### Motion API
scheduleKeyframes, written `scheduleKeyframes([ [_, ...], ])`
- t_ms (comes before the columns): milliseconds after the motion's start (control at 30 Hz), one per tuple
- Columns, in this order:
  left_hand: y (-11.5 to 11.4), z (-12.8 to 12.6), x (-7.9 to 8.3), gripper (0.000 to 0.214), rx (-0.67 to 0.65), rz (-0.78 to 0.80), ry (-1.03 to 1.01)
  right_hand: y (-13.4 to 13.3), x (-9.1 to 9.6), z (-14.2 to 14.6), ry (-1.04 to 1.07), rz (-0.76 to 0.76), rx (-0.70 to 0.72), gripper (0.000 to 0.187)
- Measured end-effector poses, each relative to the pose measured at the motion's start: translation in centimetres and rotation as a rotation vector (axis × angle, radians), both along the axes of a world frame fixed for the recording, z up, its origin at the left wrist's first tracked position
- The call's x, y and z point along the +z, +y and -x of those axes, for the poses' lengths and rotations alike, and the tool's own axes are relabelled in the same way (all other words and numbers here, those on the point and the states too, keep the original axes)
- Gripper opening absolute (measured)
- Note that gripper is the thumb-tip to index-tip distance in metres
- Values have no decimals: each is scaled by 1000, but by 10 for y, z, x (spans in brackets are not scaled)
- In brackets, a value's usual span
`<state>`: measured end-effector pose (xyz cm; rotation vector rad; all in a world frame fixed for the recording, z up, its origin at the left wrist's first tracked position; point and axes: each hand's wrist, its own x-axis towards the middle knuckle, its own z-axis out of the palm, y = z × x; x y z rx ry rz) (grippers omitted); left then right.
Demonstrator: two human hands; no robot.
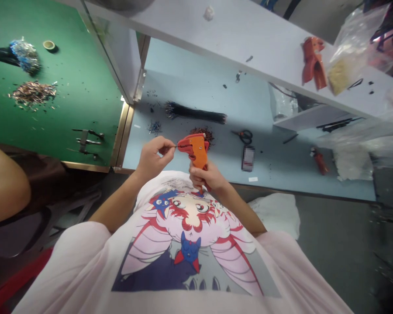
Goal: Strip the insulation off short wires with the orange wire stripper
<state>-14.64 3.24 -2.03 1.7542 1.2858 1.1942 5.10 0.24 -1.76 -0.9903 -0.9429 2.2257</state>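
Above the pale blue bench (190, 83), the left hand (153, 159) pinches a thin wire (172, 147), its tip at the jaws of an orange wire stripper (194, 150), whose handle the right hand (205, 176) grips firmly. Just behind the stripper lies a heap of dark wire clippings (201, 133), and farther right, a pair of black-handled scissors (245, 137).

A wire-working workshop, with bundled black wires (196, 112) and scissors (244, 136) on a blue workbench (183, 87).
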Motion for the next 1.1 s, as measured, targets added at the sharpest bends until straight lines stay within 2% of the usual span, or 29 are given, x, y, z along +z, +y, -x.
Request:
scheduleKeyframes([
  [67,1,-1,-3,6,18,14,-1,1,-2,-3,27,-5,13,28],
  [200,0,0,-6,6,79,-21,32,6,-7,-18,77,-42,30,46],
  [300,-2,2,-5,5,94,-161,121,13,-7,-24,-13,-141,-119,38],
  [367,-4,2,-4,6,58,-269,188,17,-3,-21,-115,-261,-256,31],
  [433,-6,0,-2,7,14,-345,241,19,3,-14,-200,-371,-334,26],
  [567,-10,-5,1,7,-31,-408,294,21,12,3,-261,-525,-358,24],
  [700,-11,-9,3,7,-53,-429,321,20,11,11,-264,-589,-364,24],
  [833,-12,-8,2,8,-86,-408,361,19,8,13,-328,-611,-354,19],
  [933,-12,2,0,9,-34,-345,326,25,9,4,-433,-570,-416,17],
  [1000,-11,11,-2,8,59,-242,234,34,6,-9,-519,-564,-486,17],
  [1100,-10,19,-5,5,165,27,5,55,-8,-31,-731,-637,-506,19],
])
